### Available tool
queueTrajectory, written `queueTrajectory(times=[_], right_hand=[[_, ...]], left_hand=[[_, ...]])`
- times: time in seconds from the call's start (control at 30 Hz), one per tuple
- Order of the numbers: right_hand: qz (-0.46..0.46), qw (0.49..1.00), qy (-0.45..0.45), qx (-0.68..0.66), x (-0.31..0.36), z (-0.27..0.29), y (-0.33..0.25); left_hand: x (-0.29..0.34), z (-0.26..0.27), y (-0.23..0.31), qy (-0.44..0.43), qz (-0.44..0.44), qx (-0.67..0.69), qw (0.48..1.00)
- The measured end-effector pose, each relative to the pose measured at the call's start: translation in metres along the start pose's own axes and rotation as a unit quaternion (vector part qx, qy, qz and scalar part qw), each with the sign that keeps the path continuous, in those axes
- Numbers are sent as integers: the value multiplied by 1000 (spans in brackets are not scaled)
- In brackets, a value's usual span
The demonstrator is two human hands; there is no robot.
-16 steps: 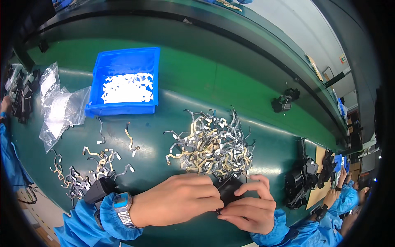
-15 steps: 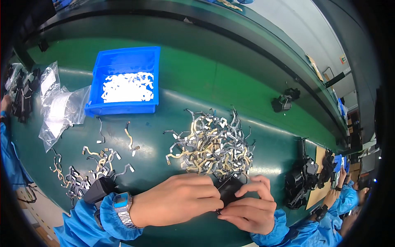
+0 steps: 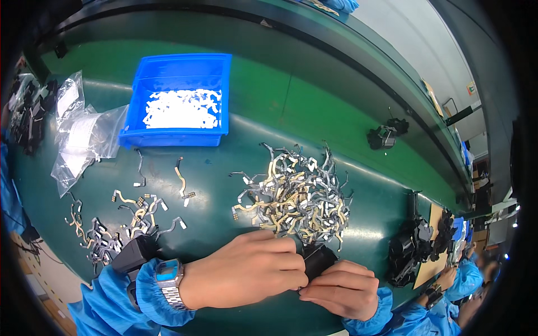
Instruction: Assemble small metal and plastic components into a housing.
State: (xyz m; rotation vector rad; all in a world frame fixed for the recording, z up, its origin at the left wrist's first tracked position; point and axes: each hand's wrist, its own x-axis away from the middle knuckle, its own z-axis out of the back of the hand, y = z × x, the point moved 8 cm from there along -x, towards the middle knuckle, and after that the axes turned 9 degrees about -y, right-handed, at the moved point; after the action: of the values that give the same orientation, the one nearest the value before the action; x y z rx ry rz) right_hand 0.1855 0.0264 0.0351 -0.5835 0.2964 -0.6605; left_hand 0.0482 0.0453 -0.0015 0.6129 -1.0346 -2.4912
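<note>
A black plastic part (image 3: 319, 259) sits between my hands near the front edge of the table. My left hand (image 3: 246, 271) closes on its left side, fingers curled and fingertips partly hidden. At the lower side of the same part, my right hand (image 3: 343, 288) pinches with thumb and fingers pressed together. Anything small between the two sets of fingertips cannot be made out. Just beyond the hands lies a heaped pile of short grey and tan cables (image 3: 300, 201) with white connectors. Beside my left wrist, which wears a metal watch (image 3: 168, 280), rests a black boxy part (image 3: 134, 253).
A blue bin (image 3: 174, 138) of small white pieces stands at the back left, next to clear plastic bags (image 3: 84, 137). Smaller cable groups (image 3: 106, 243) lie at left. Black parts (image 3: 412, 246) sit at right; another (image 3: 386, 134) lies farther back. Co-workers in blue sleeves work at right.
My right index finger, raised over the black part before, has come down alongside the other fingers. The black part has turned slightly. The whole view has shifted a little.
</note>
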Motion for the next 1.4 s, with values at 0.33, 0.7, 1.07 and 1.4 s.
queueTrajectory(times=[0.33, 0.7, 1.07, 1.4], right_hand=[[25, 998, -47, -40, -1, 0, 4], [-22, 995, -33, -87, -1, 0, 12], [-76, 993, -10, -85, 0, 1, 19], [-112, 983, -4, -146, 2, 0, 20]], left_hand=[[-1, -2, 1, -7, 11, -19, 1000], [-1, -3, -2, 22, 15, -20, 999], [-3, 0, -3, 32, 9, -14, 999], [-1, 4, -2, 54, 7, -1, 999]])
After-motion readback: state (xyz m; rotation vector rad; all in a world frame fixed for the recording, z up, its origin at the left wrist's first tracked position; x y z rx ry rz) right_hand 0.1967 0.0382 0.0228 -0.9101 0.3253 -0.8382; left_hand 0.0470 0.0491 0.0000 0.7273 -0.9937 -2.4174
